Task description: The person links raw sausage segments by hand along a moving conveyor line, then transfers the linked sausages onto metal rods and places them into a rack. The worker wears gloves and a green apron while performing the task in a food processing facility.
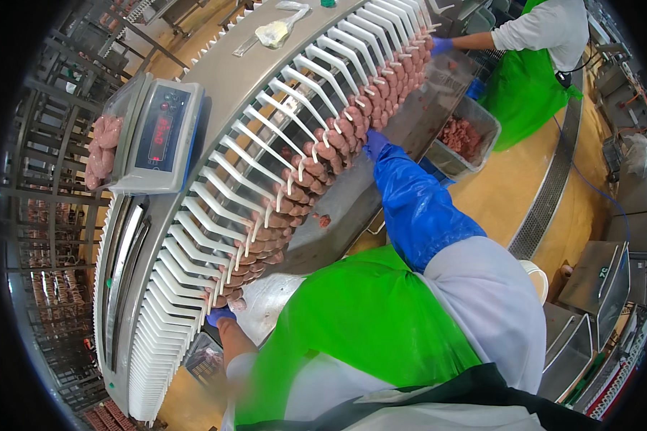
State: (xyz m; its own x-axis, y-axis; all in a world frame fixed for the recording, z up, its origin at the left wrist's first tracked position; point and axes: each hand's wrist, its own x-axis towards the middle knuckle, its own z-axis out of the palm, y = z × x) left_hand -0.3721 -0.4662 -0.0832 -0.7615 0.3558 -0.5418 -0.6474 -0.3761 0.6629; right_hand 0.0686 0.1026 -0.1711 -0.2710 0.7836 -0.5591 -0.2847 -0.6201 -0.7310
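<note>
Spanning the sausage row (316, 169) hung on white pegs (266, 129), left hand (220, 314) and right hand (374, 143) grip opposite ends, steadying it.

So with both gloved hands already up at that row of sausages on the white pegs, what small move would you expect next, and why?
Probably closing the right hand around the sausages by its fingers. It rests at the edge of the row on the white pegs, while the left hand sits at the row's near end, so both bracket one stretch.

Curved steel conveyor (237, 79) with white prongs (266, 144), sausage links (323, 151), digital scale (158, 136) on top
</note>
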